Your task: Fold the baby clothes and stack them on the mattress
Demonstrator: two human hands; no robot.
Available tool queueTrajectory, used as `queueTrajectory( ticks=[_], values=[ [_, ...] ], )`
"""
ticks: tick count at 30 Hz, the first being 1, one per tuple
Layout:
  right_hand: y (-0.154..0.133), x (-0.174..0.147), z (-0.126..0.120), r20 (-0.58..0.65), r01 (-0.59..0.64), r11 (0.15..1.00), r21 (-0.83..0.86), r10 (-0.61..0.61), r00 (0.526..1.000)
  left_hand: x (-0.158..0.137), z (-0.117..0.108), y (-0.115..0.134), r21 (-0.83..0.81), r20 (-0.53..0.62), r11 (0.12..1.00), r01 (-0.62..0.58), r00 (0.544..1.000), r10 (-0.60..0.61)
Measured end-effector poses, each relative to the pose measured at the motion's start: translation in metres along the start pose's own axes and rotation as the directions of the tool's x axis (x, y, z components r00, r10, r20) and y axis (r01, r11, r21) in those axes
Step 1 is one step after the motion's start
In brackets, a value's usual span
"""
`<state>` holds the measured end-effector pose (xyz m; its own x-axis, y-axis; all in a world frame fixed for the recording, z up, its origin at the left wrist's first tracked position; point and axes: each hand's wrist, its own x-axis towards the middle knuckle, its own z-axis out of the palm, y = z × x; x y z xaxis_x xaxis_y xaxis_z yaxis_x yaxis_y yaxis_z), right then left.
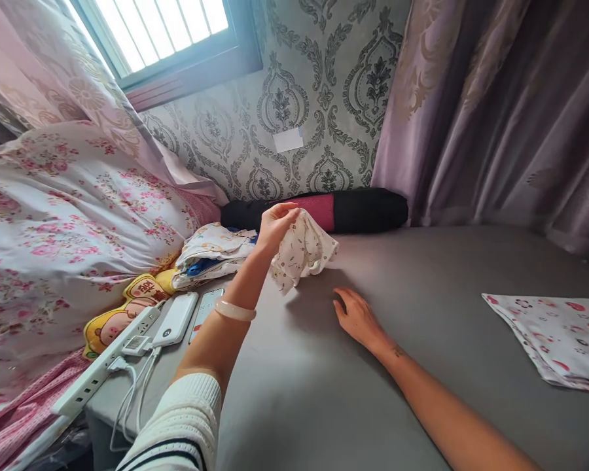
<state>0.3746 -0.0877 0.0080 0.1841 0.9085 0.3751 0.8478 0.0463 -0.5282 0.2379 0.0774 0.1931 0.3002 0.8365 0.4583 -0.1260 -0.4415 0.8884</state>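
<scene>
My left hand (275, 227), raised above the grey bed, pinches a white printed cloth (299, 252) near its top edge. The cloth hangs crumpled and carries a small scattered pattern; whether it is a garment I cannot tell. To its lower right is my right hand (356, 314), palm down over the grey sheet (294, 392), with fingers slightly curled and apart and nothing in them. A stack of folded printed clothes (216, 245) lies behind my left forearm. On the far right rests a folded white cloth with red prints (559, 337).
A black and pink bolster-like roll (368, 209) lies along the wall. On the left are a power strip (103, 363), a white power bank (174, 320) with cables, a phone (206, 311), a yellow plush cushion (110, 324) and floral bedding (69, 203). Purple curtains (471, 131) hang on the right.
</scene>
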Motion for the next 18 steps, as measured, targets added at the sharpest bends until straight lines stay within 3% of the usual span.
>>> queueTrajectory(
  ticks=[3, 7, 14, 18],
  values=[
    [0.002, 0.009, -0.007, -0.111, -0.070, 0.982, 0.174, 0.090, 0.990, -0.019, 0.018, 0.010, -0.066, 0.141, 0.998, 0.011, 0.990, -0.001],
    [0.004, 0.019, -0.017, -0.159, -0.027, 0.936, 0.352, 0.088, 0.983, -0.038, 0.033, 0.021, -0.075, 0.235, 0.997, 0.009, 0.972, 0.009],
    [0.003, 0.030, -0.046, -0.062, -0.174, 0.746, 0.643, 0.278, 0.959, -0.042, 0.026, 0.006, -0.098, 0.102, 0.995, -0.004, 0.995, 0.014],
    [-0.002, 0.033, -0.084, -0.018, -0.232, 0.532, 0.814, 0.423, 0.906, -0.044, 0.014, -0.017, -0.046, -0.006, 0.999, 0.013, 1.000, -0.013]
  ],
)
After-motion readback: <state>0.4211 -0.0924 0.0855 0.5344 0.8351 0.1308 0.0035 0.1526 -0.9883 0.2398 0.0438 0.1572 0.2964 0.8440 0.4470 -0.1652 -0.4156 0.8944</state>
